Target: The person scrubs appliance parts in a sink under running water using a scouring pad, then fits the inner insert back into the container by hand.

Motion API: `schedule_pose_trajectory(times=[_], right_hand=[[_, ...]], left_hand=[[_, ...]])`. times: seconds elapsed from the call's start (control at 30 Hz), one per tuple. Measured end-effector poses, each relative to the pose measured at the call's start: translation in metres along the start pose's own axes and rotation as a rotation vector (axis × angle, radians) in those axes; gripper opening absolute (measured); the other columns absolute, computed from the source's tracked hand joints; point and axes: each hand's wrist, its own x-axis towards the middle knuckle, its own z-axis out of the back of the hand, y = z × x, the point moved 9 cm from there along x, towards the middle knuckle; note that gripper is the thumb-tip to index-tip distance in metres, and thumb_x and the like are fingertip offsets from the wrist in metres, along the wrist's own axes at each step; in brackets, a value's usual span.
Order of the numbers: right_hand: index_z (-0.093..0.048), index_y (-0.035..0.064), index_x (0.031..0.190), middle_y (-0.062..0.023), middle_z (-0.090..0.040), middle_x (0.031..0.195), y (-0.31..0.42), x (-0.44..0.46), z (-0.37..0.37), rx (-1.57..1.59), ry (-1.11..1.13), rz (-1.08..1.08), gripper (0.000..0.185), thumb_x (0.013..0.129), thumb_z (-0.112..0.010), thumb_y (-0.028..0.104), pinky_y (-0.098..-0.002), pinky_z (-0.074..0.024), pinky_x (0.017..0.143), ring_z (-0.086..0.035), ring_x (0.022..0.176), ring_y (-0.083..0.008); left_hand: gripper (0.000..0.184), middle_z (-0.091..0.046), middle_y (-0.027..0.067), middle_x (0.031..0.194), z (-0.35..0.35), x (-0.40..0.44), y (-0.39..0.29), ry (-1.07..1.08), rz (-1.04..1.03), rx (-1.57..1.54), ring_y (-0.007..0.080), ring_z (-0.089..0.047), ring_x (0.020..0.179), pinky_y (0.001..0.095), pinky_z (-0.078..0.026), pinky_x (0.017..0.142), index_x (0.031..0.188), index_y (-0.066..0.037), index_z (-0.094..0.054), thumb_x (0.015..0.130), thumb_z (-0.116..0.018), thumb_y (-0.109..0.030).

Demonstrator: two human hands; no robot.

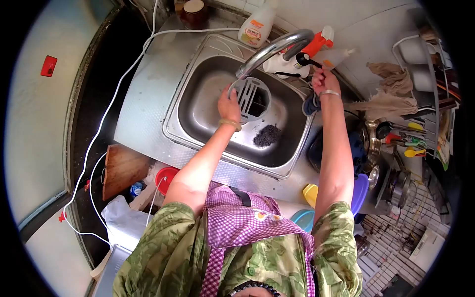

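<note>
Nearest, a dark scrubber [267,135] lies in the sink, nearer the body than the left fingers. Left hand [229,105] clamped on a grey slotted holder [244,101], just under the tap [269,47]! Slotted face up, slots running away from the body; roundish, no clear long axis. Farther, right hand [324,80], fingers curled at a black lever [310,61], grip unclear. Looks like rinsing, calling for a steady left hold.
</note>
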Motion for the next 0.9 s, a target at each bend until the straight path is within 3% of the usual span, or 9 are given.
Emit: schedule_pose_trajectory(times=[0.13,0.23,0.3,0.37,0.43,0.63,0.73,0.83,0.9], right_hand=[[-0.058,0.0021,0.105,-0.0079,-0.059,0.081,0.007,0.015,0.009,0.136,-0.275,0.241,0.011,0.101,-0.054,0.011,-0.0232,-0.0440,0.054,-0.056,0.066,-0.0128],[-0.058,0.0101,0.100,-0.0067,-0.063,0.084,-0.029,-0.025,-0.001,0.013,-0.100,0.345,0.010,0.094,-0.065,0.014,-0.0290,-0.0525,0.061,-0.060,0.070,-0.0134],[-0.062,0.0101,0.111,-0.0081,-0.068,0.094,-0.089,-0.059,-0.005,-0.692,-0.097,0.272,0.025,0.092,-0.070,0.025,-0.0297,-0.0537,0.064,-0.063,0.073,-0.0146],[-0.052,0.0076,0.141,-0.0130,-0.069,0.106,-0.158,-0.049,0.025,-1.284,-0.077,0.318,0.069,0.086,-0.075,0.044,-0.0313,-0.0548,0.065,-0.068,0.088,-0.0212],[-0.041,0.0086,0.149,-0.0170,-0.065,0.107,-0.205,-0.066,0.015,-1.128,-0.003,-0.062,0.080,0.086,-0.074,0.045,-0.0348,-0.0597,0.062,-0.068,0.092,-0.0259],[-0.032,0.0098,0.153,-0.0188,-0.065,0.109,-0.220,-0.078,-0.002,-0.980,-0.082,-0.001,0.072,0.085,-0.055,0.006,-0.0422,-0.0640,0.057,-0.070,0.088,-0.0296],[-0.035,0.0074,0.151,-0.0203,-0.066,0.107,-0.226,-0.064,0.005,-1.053,-0.086,-0.083,0.069,0.085,-0.056,0.007,-0.0414,-0.0632,0.054,-0.071,0.080,-0.0285],[-0.037,0.0045,0.149,-0.0210,-0.067,0.103,-0.220,-0.069,-0.005,-1.056,-0.054,-0.087,0.067,0.085,-0.055,0.007,-0.0416,-0.0627,0.052,-0.072,0.075,-0.0286],[-0.038,0.0033,0.148,-0.0213,-0.067,0.102,-0.218,-0.073,-0.004,-1.066,-0.056,-0.066,0.066,0.085,-0.055,0.009,-0.0408,-0.0628,0.053,-0.072,0.074,-0.0285]], left_hand=[[0.037,-0.066,0.0237,0.123,0.003,0.002,-0.008,0.041,-0.064,0.018,0.0398,-0.061,0.115,0.0437,-0.044,0.102,0.130,0.000,-0.060,0.099,-0.055,-0.019],[0.038,-0.066,0.0239,0.121,0.006,0.002,-0.010,0.033,-0.140,0.097,0.0404,-0.061,0.115,0.0434,-0.045,0.101,0.131,0.001,-0.059,0.099,-0.054,-0.019],[0.037,-0.066,0.0235,0.123,0.006,0.003,0.003,0.020,-0.100,0.111,0.0401,-0.061,0.116,0.0435,-0.044,0.101,0.131,0.000,-0.059,0.100,-0.053,-0.018],[0.036,-0.065,0.0230,0.124,0.010,0.001,0.003,0.028,-0.099,0.110,0.0398,-0.060,0.116,0.0435,-0.044,0.101,0.131,-0.002,-0.060,0.100,-0.052,-0.018],[0.034,-0.064,0.0225,0.127,0.018,-0.001,-0.013,0.038,-0.144,0.087,0.0394,-0.060,0.117,0.0435,-0.044,0.101,0.130,-0.004,-0.061,0.100,-0.052,-0.018],[0.035,-0.065,0.0187,0.124,0.021,0.008,-0.001,0.141,-0.016,0.230,0.0378,-0.062,0.111,0.0412,-0.045,0.100,0.131,-0.011,-0.063,0.098,-0.057,-0.023],[0.035,-0.066,0.0173,0.121,0.010,0.036,0.002,0.231,-0.108,0.241,0.0363,-0.062,0.111,0.0408,-0.046,0.099,0.129,-0.012,-0.066,0.097,-0.059,-0.024],[0.052,-0.070,0.0152,0.117,-0.007,0.052,0.023,0.422,0.138,0.289,0.0247,-0.063,0.111,0.0384,-0.047,0.096,0.126,-0.004,-0.067,0.098,-0.058,-0.047],[0.041,-0.069,0.0192,0.117,-0.011,0.050,0.020,0.436,0.165,0.204,0.0327,-0.064,0.110,0.0400,-0.048,0.095,0.126,-0.008,-0.068,0.099,-0.057,-0.037]])
